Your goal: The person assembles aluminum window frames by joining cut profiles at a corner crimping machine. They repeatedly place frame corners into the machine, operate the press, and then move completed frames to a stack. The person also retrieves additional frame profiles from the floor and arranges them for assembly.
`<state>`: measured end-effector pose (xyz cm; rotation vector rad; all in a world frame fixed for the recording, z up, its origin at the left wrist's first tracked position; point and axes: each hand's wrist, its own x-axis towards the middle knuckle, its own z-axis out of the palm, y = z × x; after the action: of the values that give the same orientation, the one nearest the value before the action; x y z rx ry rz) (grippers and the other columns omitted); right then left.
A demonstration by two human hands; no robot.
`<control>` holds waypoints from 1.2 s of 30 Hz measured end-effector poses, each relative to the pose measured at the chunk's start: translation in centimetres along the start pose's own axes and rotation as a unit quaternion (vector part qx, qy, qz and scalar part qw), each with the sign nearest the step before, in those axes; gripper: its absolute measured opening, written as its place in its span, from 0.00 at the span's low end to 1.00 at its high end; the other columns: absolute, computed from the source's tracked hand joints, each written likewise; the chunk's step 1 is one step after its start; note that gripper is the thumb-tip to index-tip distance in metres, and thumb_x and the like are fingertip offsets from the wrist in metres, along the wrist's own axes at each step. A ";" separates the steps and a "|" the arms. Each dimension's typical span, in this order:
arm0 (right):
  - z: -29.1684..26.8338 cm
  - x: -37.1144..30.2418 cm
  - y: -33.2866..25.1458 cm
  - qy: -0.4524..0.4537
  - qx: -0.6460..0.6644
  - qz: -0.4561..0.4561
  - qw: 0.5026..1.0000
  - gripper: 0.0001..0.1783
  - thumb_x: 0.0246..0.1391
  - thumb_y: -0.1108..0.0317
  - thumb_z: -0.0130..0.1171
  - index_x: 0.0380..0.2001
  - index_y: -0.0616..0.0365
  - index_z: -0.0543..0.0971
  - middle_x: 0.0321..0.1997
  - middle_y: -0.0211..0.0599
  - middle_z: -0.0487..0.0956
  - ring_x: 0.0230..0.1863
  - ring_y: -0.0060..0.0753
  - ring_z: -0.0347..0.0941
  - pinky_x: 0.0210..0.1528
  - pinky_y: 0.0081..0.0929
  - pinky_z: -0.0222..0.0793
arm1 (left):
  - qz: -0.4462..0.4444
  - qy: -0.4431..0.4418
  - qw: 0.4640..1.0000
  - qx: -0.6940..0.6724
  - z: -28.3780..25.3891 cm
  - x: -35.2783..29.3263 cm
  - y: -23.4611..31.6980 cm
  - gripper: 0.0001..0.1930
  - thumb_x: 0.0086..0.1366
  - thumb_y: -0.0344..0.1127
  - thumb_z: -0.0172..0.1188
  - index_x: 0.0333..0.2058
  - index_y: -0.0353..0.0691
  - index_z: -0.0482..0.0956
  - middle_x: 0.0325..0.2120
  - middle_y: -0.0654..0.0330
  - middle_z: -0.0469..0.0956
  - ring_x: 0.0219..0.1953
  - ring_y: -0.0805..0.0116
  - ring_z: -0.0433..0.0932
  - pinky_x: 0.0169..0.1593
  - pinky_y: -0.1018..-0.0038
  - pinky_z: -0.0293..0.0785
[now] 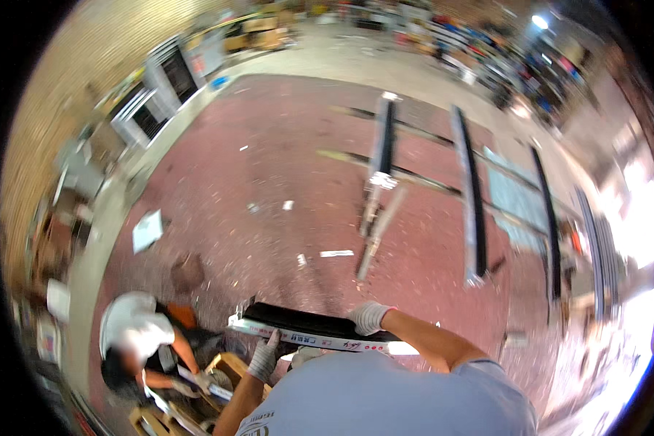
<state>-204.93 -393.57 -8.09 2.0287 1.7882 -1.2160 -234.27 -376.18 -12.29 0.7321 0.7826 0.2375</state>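
A long black profile [298, 322] with a white printed film strip along its near side lies crosswise in front of me. My left hand [264, 356], in a pale work glove, grips its near edge left of the middle, thumb up against the white strip. Toward the right end, my right hand [369, 317], in a white glove, is closed over the dark top face. The fingers under the profile are hidden, and my body covers part of its near right side.
At the lower left a co-worker [134, 330] bends over pale strips beside a yellow wooden frame [229, 367]. Long dark profiles [469, 192] rest across bars on the right. Loose strips [378, 236] and a white sheet [147, 231] lie on the reddish floor [269, 160].
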 end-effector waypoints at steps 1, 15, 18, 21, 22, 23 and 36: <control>1.3 -2.2 1.6 -0.005 0.014 0.019 1.000 0.20 0.48 0.65 0.59 0.46 0.57 0.84 0.42 0.54 0.84 0.45 0.58 0.81 0.47 0.48 0.77 | -0.011 -0.021 1.000 0.013 1.7 0.5 -1.4 0.28 0.72 0.46 0.59 0.58 0.28 0.67 0.49 0.44 0.77 0.50 0.48 0.81 0.55 0.51 0.81; 9.8 -32.2 5.7 0.388 0.372 0.181 0.824 0.25 0.61 0.60 0.57 0.59 0.56 0.75 0.46 0.51 0.83 0.43 0.49 0.80 0.49 0.33 0.75 | 0.039 -0.274 0.924 0.265 26.7 0.7 -4.5 0.35 0.74 0.63 0.44 0.51 0.30 0.74 0.43 0.51 0.81 0.39 0.57 0.81 0.40 0.63 0.79; 11.3 -31.9 5.1 0.372 0.609 -0.145 0.686 0.26 0.69 0.55 0.56 0.61 0.63 0.74 0.60 0.46 0.78 0.62 0.35 0.72 0.64 0.35 0.68 | 0.010 -0.221 0.950 0.220 31.6 1.1 -3.8 0.33 0.71 0.62 0.51 0.53 0.32 0.74 0.44 0.52 0.81 0.38 0.57 0.81 0.37 0.61 0.79; 12.8 -36.7 3.0 0.397 0.540 -0.089 0.737 0.31 0.71 0.49 0.51 0.64 0.62 0.71 0.66 0.46 0.73 0.70 0.38 0.64 0.72 0.38 0.58 | 0.001 -0.219 0.951 0.216 38.1 1.8 -4.1 0.32 0.69 0.60 0.56 0.51 0.32 0.76 0.42 0.52 0.81 0.35 0.59 0.80 0.33 0.61 0.78; 14.7 -36.3 3.6 0.418 0.476 -0.048 0.772 0.32 0.71 0.47 0.49 0.65 0.63 0.71 0.67 0.47 0.72 0.71 0.39 0.62 0.73 0.38 0.55 | -0.004 -0.225 0.950 0.214 40.1 2.0 -4.3 0.31 0.68 0.60 0.58 0.50 0.32 0.77 0.41 0.52 0.81 0.34 0.59 0.80 0.32 0.62 0.78; 15.6 -35.7 3.8 0.408 0.561 -0.006 0.720 0.32 0.72 0.47 0.47 0.67 0.61 0.68 0.68 0.48 0.71 0.73 0.42 0.60 0.75 0.40 0.52 | -0.007 -0.228 0.951 0.210 41.5 2.4 -4.5 0.31 0.67 0.59 0.60 0.50 0.32 0.78 0.41 0.53 0.82 0.33 0.60 0.79 0.31 0.62 0.78; 21.5 -39.5 14.5 0.776 0.580 -0.108 -0.223 0.17 0.54 0.59 0.72 0.41 0.54 0.77 0.41 0.35 0.82 0.44 0.37 0.79 0.53 0.45 0.76 | -0.396 -0.371 0.833 0.105 57.2 10.3 -19.5 0.26 0.73 0.50 0.55 0.60 0.37 0.68 0.52 0.47 0.78 0.49 0.47 0.81 0.50 0.44 0.82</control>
<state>-199.53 -440.01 -1.26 -0.3100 0.4701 -0.5374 -187.55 -414.98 -3.73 0.5753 0.3013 -0.8657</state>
